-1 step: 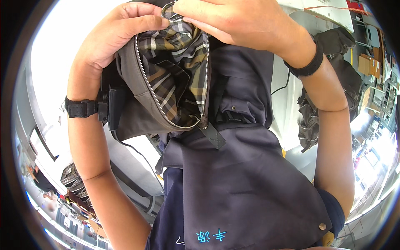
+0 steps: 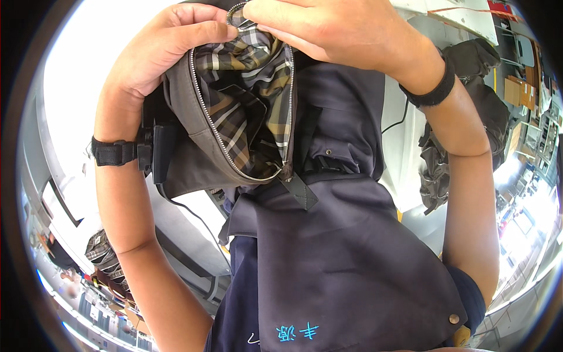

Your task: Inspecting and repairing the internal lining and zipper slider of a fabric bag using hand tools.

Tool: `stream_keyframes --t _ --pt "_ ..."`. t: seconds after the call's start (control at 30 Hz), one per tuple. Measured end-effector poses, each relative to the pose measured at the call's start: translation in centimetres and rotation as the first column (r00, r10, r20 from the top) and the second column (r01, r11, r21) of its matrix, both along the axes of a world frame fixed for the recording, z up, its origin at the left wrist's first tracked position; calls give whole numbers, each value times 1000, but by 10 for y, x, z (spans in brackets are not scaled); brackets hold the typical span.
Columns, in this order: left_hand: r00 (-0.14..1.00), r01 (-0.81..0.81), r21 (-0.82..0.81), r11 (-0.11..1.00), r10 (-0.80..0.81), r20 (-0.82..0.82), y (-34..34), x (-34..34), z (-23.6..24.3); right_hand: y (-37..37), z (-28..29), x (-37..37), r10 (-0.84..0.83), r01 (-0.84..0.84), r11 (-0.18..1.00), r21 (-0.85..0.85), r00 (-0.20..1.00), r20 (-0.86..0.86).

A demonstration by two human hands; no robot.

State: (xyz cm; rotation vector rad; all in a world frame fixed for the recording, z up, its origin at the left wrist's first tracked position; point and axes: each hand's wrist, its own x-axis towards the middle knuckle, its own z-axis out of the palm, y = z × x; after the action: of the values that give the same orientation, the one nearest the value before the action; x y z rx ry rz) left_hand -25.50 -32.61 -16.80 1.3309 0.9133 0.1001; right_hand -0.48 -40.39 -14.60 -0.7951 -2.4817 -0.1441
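Here, the dark bag (image 2: 189,117) is just in front of the person's apron (image 2: 352,252), its curved zip (image 2: 292,100) parted around a plaid lining (image 2: 226,117) and its short tab (image 2: 301,193) pointing toward the wearer. At the far end of the opening, the left hand (image 2: 176,44) has its grip closed, thumb on the edge, and the right hand (image 2: 328,29) pinches the bag close beside it with bent fingers.

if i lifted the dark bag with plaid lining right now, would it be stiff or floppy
The bag would probably sag rather than stand stiff, since its plaid lining bunches in loose creases. It may be light for its size, as only cloth shows inside. Its zipper, curving round the opening, likely bends along too.
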Motion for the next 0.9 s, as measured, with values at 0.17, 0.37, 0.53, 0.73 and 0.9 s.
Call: stream_keyframes --t 0.17,0.37,0.53,0.73,0.9 --pt "1000 26 34 999 -26 -10 2 0 -1 0 1 0 -12 14 998 -55 1000 26" --pt "1000 9 -17 1000 -9 10 0 1 1 -8 8 -6 -88 95 989 -113 994 61" --pt "999 40 12 999 -40 16 2 1 0 -8 10 -6 -90 98 990 -101 992 85" --pt "1000 28 -20 999 -28 13 0 1 1 -7 11 -9 -83 95 989 -110 990 113" --pt "1000 18 -29 999 -17 25 -1 4 3 -9 10 -11 -125 138 981 -135 987 105"
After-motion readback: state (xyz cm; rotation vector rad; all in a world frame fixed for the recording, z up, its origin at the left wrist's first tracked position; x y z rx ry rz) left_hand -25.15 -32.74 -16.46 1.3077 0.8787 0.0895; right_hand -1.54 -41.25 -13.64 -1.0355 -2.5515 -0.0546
